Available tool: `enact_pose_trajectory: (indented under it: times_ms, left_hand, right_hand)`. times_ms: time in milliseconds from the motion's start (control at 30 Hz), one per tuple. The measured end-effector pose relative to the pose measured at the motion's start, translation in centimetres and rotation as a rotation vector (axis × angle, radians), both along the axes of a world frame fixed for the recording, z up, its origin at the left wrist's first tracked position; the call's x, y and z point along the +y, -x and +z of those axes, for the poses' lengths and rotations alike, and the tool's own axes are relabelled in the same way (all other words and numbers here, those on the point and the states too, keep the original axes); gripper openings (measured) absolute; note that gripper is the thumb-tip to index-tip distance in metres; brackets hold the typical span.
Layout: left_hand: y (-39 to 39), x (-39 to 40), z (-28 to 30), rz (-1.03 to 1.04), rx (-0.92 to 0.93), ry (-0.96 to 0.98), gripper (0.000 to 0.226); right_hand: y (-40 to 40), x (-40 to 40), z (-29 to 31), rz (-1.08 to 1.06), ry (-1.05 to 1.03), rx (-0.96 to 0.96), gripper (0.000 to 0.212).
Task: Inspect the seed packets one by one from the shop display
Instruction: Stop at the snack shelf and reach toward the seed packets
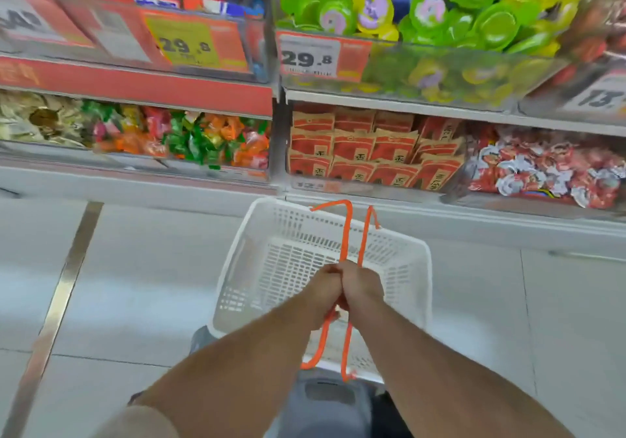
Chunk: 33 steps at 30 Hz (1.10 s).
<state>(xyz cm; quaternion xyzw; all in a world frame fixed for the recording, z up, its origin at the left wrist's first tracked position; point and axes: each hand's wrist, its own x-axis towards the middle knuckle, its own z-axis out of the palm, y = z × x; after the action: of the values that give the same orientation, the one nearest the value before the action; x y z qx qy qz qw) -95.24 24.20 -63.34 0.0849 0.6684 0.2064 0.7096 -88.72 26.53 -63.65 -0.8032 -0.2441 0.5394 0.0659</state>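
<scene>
Left hand: left hand (324, 288) curls round the orange handles (346, 234), knuckles touching the right hand.
Right hand: right hand (361, 287) grips the same handles.
Basket: white basket (237, 261) hangs under both hands.
Floor: pale tiles (142, 268), metal strip at 9 o'clock.
Seed packets: red-and-brown packets (366, 151) at 12 o'clock, lower shelf bin.
Around: wrapped sweets (189, 139) at 11 o'clock; green lids (474, 7) above.
Unclear: packet print blurred.

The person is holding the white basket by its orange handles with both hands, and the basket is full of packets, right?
Not quite. The head view shows both hands, left hand and right hand, gripping the orange handles, but the white basket holds nothing. The red and brown packets are all on the shelf.
</scene>
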Motion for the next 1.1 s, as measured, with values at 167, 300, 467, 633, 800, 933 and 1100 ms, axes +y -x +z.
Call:
enact_pose_trajectory:
  times_ms: [167, 300, 467, 633, 800, 933, 1100]
  left_hand:
    - [2.1, 0.9, -5.9, 0.116, 0.268, 0.02, 0.017]
    - [3.8, 0.3, -8.9, 0.195, 0.434, 0.038, 0.009]
    - [6.4, -0.1, -11.4, 0.102, 0.754, 0.117, 0.032]
    - [8.0, -1.0, -12.4, -0.191, 1.149, 0.069, 0.065]
    - [6.9, 2.4, -14.1, -0.26, 0.972, -0.265, 0.054]
    - [7.1, 7.0, -16.0, -0.491, 0.654, -0.327, 0.039]
    - [7.8, 10.5, -18.6, -0.705, 0.616, -0.492, 0.032]
  right_hand:
    - [-4.1, 2.1, -5.9, 0.244, 0.016, -0.215, 0.036]
    - [-8.7, 2.9, -9.3, 0.416, -0.052, -0.378, 0.039]
    - [-13.9, 2.9, -11.8, 0.439, -0.025, -0.675, 0.038]
    - [-13.5, 2.7, -12.9, 0.643, -0.185, -0.785, 0.052]
    - [-7.9, 5.8, -15.0, 0.919, -0.674, -0.543, 0.037]
    - [-3.6, 10.2, -16.8, 1.088, -0.976, -0.451, 0.019]
    - [-0.6, 12.7, -20.1, 1.197, -1.194, -0.481, 0.019]
